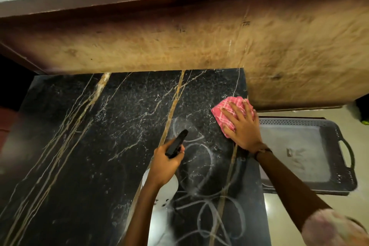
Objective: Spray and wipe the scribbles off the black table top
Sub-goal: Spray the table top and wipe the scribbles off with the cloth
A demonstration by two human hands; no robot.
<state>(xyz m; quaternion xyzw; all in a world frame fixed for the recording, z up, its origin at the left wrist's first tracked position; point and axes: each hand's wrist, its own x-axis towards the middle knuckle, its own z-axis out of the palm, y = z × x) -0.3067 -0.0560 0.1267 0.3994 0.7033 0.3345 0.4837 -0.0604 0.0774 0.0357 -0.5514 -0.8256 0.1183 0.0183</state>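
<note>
The black marble table top point(83, 146) has gold veins and white looping scribbles point(207, 205) across its right half. My left hand point(165, 166) grips a spray bottle, whose black nozzle head point(176, 144) points away from me over the scribbles; its white body point(169, 185) shows beneath my wrist. My right hand point(243, 128) lies flat, fingers spread, pressing a pink checked cloth point(223, 114) onto the table near its far right corner, just beyond the scribbles.
A brown wooden panel point(179, 42) rises behind the table. A grey plastic tray with handles point(331, 138) sits lower, right of the table's edge, over a pale floor point(283, 221). The table's left side falls into darkness.
</note>
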